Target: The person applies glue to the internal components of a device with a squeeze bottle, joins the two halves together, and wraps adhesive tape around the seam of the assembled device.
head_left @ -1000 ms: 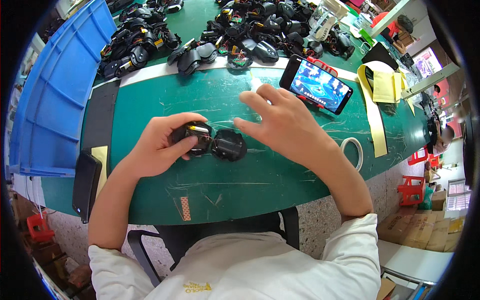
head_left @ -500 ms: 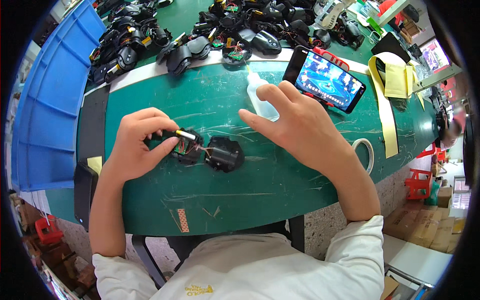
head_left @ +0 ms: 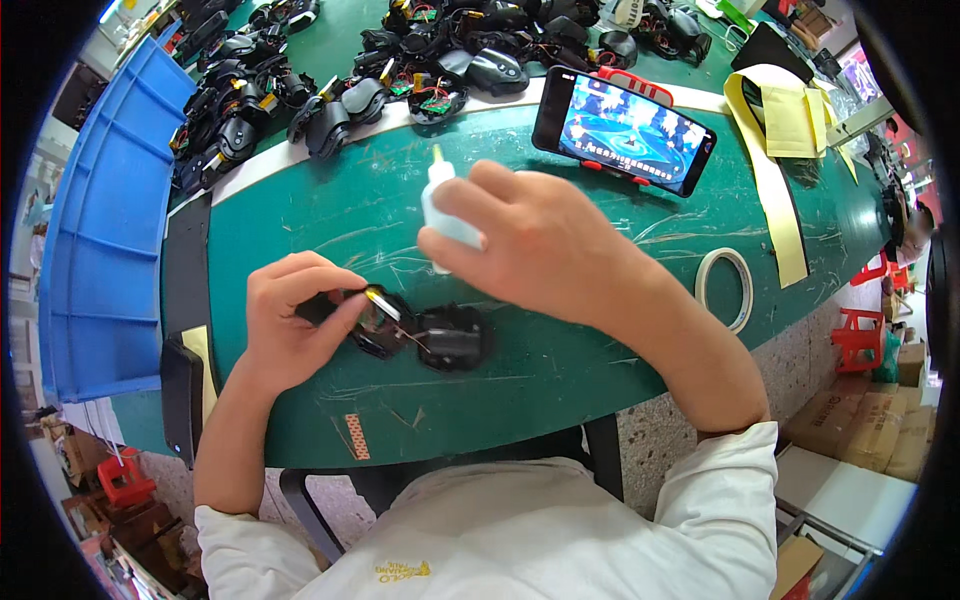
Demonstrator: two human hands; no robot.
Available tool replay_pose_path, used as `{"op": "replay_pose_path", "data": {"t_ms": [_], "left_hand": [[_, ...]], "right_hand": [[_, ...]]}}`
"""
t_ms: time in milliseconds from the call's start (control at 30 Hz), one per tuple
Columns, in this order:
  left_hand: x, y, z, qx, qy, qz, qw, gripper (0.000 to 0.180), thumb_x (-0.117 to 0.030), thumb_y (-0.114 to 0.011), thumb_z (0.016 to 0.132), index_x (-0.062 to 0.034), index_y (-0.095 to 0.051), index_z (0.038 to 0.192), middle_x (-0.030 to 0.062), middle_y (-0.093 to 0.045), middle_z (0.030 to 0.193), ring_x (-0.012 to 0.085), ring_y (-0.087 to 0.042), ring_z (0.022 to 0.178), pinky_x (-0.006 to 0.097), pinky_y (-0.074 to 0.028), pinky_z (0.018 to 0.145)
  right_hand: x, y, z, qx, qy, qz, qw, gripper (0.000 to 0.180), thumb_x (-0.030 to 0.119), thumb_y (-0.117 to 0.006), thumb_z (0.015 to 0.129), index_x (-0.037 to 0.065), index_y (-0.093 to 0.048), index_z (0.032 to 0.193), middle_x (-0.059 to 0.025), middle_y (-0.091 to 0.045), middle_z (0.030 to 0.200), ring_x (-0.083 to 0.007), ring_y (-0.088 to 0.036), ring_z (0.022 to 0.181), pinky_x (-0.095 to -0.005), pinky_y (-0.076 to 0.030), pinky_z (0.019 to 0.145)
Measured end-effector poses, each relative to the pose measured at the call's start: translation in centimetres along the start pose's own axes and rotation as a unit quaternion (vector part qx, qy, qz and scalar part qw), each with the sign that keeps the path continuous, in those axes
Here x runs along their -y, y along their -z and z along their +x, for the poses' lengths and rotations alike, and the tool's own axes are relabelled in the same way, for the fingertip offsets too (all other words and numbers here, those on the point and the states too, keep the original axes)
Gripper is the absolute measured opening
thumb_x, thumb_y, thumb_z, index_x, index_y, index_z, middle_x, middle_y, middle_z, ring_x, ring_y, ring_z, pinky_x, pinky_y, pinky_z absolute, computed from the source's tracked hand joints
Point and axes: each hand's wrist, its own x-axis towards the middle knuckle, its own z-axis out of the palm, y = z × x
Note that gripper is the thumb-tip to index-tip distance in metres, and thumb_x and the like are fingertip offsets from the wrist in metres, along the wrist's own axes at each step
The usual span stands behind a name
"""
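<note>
My left hand [head_left: 296,318] pinches the left half of an opened black plastic housing [head_left: 376,338] between thumb and fingers. A small white-and-yellow cylinder [head_left: 383,304] lies across the top of that half, beside the fingertips. Thin wires run from it to the other half, a rounded black shell [head_left: 455,340] resting on the green table. My right hand [head_left: 540,240] is closed around a white squeeze bottle [head_left: 445,205], held upright with its yellowish nozzle pointing up, above and right of the housing. Motion blurs the housing a little.
Many similar black housings [head_left: 497,72] with wires and green boards are heaped along the far side. A phone [head_left: 628,135] in a red stand shows a bright screen. A blue crate [head_left: 110,240] stands left, a tape roll [head_left: 724,290] and yellow paper [head_left: 770,190] lie right.
My right hand has closed on the bottle and moved it left, toward the housing. My left hand still holds the housing half. The whole view has shifted slightly.
</note>
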Motion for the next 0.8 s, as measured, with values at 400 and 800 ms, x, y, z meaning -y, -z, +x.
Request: {"op": "replay_pose_path", "data": {"t_ms": [400, 800], "left_hand": [[-1.1, -1.2, -0.6, 0.030, -0.048, -0.004, 0.998, 0.023, -0.001, -0.079, 0.069, -0.0055, -0.070, 0.090, 0.0063, -0.068, 0.082, 0.0184, -0.062, 0.067, 0.030, -0.046, 0.062], [-0.2, -0.3, -0.4, 0.046, -0.046, 0.001, 0.998, 0.017, -0.003, -0.076, 0.073, -0.0035, -0.070, 0.089, 0.0077, -0.064, 0.080, 0.0203, -0.059, 0.066, 0.031, -0.046, 0.060]], "right_hand": [[1.3, 1.6, -0.3, -0.098, -0.121, 0.134, 0.979, 0.054, 0.006, -0.078, 0.069, -0.001, -0.050, 0.115, -0.0204, -0.054, 0.136, -0.0305, -0.069, 0.095, -0.0351, -0.057, 0.068], [2.0, 3.1, -0.2, -0.146, -0.336, 0.496, 0.787, 0.054, 0.006, -0.072, 0.082, -0.001, -0.043, 0.127, -0.0208, -0.061, 0.119, -0.0135, -0.064, 0.066, -0.0201, -0.050, 0.052]]}}
